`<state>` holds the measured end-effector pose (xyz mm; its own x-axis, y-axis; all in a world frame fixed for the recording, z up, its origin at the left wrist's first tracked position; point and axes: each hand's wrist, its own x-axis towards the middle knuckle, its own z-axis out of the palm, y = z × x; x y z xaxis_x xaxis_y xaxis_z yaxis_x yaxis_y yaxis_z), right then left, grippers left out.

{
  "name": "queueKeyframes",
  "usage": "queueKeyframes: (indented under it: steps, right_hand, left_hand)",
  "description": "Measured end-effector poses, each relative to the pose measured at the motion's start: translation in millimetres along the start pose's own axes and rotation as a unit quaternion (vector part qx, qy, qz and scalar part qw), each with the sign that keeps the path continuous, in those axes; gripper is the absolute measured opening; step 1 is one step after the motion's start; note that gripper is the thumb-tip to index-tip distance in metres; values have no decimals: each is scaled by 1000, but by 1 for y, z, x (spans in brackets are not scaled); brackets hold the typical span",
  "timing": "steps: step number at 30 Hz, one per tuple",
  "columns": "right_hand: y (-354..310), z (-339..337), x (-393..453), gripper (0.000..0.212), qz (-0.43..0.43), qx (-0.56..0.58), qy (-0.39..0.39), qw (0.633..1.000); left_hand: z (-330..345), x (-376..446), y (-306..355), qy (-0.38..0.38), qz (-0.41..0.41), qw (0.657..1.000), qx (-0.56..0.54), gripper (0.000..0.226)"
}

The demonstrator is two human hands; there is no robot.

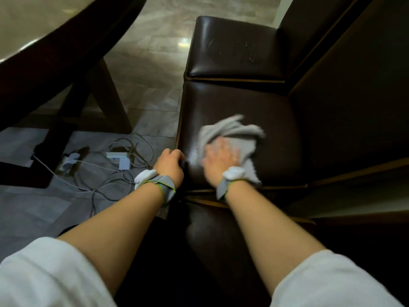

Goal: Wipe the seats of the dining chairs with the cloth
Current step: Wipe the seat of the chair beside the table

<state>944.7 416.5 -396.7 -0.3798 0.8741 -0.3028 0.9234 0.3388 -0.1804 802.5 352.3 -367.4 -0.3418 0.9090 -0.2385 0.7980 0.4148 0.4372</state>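
Wiping middle chair seat [276, 111]: right hand [222, 160] presses grey cloth [232, 131] flat, left hand [169, 161] grips seat's edge; far seat [232, 47] shows specks, likely unwiped.

Pale grey marble-look floor tiles [155, 69] are gleaming beyond the left hand. A dark wooden table [44, 69] is looming far left of it. Tangled grey cables [124, 173] and white adapters [117, 155] are lying just left.

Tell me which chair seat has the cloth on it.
The middle seat of the three: the grey cloth lies under the right hand there. The far seat and the nearest seat are bare.
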Motion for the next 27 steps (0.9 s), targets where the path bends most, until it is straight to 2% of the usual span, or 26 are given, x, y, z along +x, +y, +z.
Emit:
queueKeyframes:
  steps: [2, 3, 5, 7, 9, 11, 14, 16, 20, 23, 27]
  right_hand:
    - [-36, 13, -18, 55, -141, -33, -24, 989]
    - [-39, 20, -21, 55, -179, -46, -23, 982]
    - [-24, 20, -20, 50, -210, -47, -13, 977]
    - [6, 13, -19, 51, -204, -49, -19, 978]
    - [40, 8, -21, 55, -140, -31, -3, 990]
    - [81, 3, -22, 55, -24, -8, 32, 999]
    - [152, -7, -17, 55, 166, 46, 71, 982]
    - [181, -17, -16, 56, 234, 83, 68, 966]
    - [177, -22, -19, 56, 269, 180, 78, 943]
    - [167, -13, -30, 59, 303, 213, 73, 926]
    - [169, -8, -41, 59, 264, 161, 57, 949]
  left_hand:
    - [2, 0, -1, 3, -49, 999, 18, 20]
    - [3, -1, -3, -5, -69, 997, 25, 20]
    - [2, -4, -6, -32, -59, 997, 29, 22]
    - [0, -5, -5, -60, 4, 998, 33, 21]
    - [1, -3, 6, -69, 61, 995, 34, 24]
    - [4, -2, 23, -65, 81, 994, 29, 28]
    - [13, -5, 42, -46, 88, 995, 28, 32]
    - [17, -8, 45, -30, 83, 995, 38, 32]
    - [22, -19, 34, -64, 81, 992, 78, 32]
    - [22, -22, 27, -83, 89, 989, 84, 36]
    - [19, -17, 32, -117, 79, 984, 104, 38]
